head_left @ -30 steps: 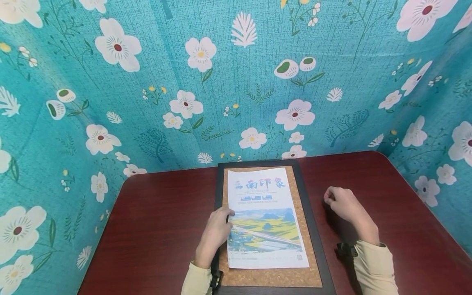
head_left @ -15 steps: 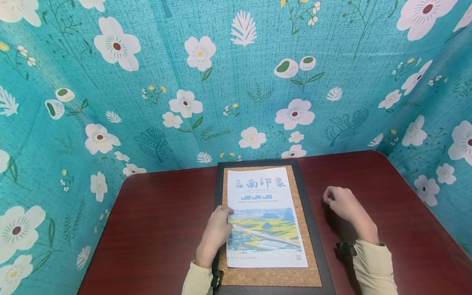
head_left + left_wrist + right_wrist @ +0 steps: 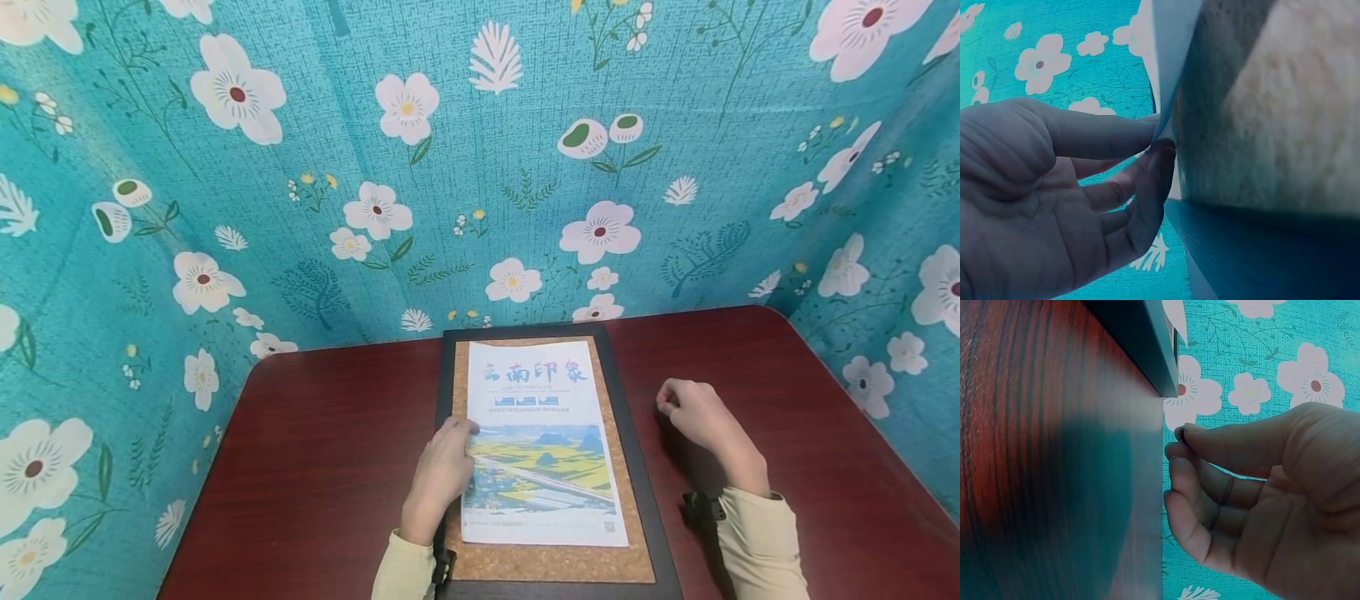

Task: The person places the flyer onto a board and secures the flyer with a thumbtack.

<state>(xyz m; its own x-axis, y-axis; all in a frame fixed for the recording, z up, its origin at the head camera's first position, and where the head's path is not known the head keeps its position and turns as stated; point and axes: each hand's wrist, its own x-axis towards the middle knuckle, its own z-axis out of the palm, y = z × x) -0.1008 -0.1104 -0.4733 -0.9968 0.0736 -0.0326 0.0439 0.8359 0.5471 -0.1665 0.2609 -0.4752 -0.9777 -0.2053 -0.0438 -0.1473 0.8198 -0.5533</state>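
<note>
A printed poster sheet (image 3: 542,467) with blue-and-pink lettering and a yellow-green landscape lies over a cork board (image 3: 555,565) in a black frame. My left hand (image 3: 441,467) pinches the sheet's left edge between thumb and fingertips. In the left wrist view, that edge of the paper (image 3: 1175,37) lifts off the cork where the hand (image 3: 1072,181) grips it. To the right of the board, my right hand (image 3: 708,429) is held low over the table. A small thin black piece (image 3: 1183,435) shows between its thumb and index fingertip; the fingers hide most of it.
The board's black frame (image 3: 637,467) stands on a dark red wooden table (image 3: 337,467). A teal flowered curtain (image 3: 450,167) hangs along the table's back edge and both sides. Each wrist wears a small black camera, such as the right one (image 3: 703,507).
My left hand has shifted slightly to the right, and the top of the poster sheet has moved right with it on the cork. The right hand has stayed nearly still.
</note>
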